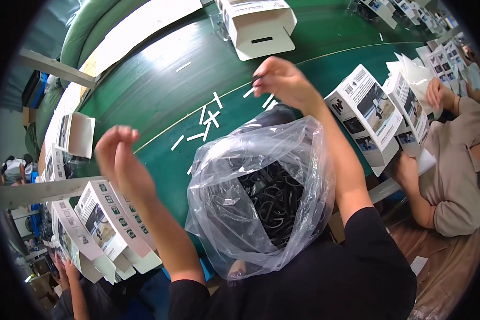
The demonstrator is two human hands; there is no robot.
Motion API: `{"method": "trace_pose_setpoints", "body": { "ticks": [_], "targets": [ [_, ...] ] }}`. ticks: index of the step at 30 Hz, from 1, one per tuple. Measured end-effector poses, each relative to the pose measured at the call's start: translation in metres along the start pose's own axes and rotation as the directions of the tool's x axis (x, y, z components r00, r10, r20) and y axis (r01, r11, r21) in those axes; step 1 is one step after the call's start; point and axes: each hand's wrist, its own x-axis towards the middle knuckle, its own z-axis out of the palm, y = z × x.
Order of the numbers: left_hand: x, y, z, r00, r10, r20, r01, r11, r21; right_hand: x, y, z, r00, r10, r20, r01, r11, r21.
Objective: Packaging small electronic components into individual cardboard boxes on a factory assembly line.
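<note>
An open clear plastic bag (pixel 213 213) stands in front of me, holding many black curved, loop-like plastic pieces (pixel 277 205). Beyond the bag, over the green table (pixel 160 122), my right hand (pixel 285 82) is closed in a pinch. A small black piece (pixel 256 79) shows at its fingertips; its exact kind is too small to make out. Off to the left, my left hand (pixel 120 157) hangs in the air near the boxes, fingers bent and smeared by motion. Several short white strips (pixel 212 118) lie scattered on the table between my hands.
An open white box (pixel 261 32) sits at the far side. Printed boxes (pixel 370 112) stand at right beside a co-worker (pixel 453 160); more boxes (pixel 98 218) stand at left, where another person's hands (pixel 68 272) show. A metal rail (pixel 53 193) crosses at left.
</note>
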Motion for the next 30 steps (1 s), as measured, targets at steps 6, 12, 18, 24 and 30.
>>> {"method": "trace_pose_setpoints", "body": {
  "ticks": [6,12,18,24,30],
  "targets": [
    [-0.108,0.122,0.04,0.526,0.103,0.844,-0.367,0.923,0.116,-0.066,-0.096,0.122,0.835,0.121,0.537,0.322,0.684,-0.654],
    [-0.135,0.079,0.022,0.4,-0.162,0.902,-0.659,0.633,0.406,-0.129,-0.059,0.162,0.848,0.379,0.37,0.403,-0.009,-0.915],
    [-0.117,0.096,-0.008,0.532,-0.087,0.842,-0.651,0.594,0.473,-0.143,-0.099,0.151,0.748,0.566,0.347,0.472,-0.085,-0.878],
    [-0.058,0.078,-0.026,0.757,0.071,0.65,-0.549,0.608,0.573,-0.093,-0.117,0.15,0.721,0.669,0.179,0.433,-0.234,-0.871],
    [-0.047,0.11,-0.036,0.782,0.078,0.619,-0.468,0.729,0.499,-0.069,-0.152,0.21,0.733,0.518,0.442,0.55,-0.068,-0.833]
  ]
}}
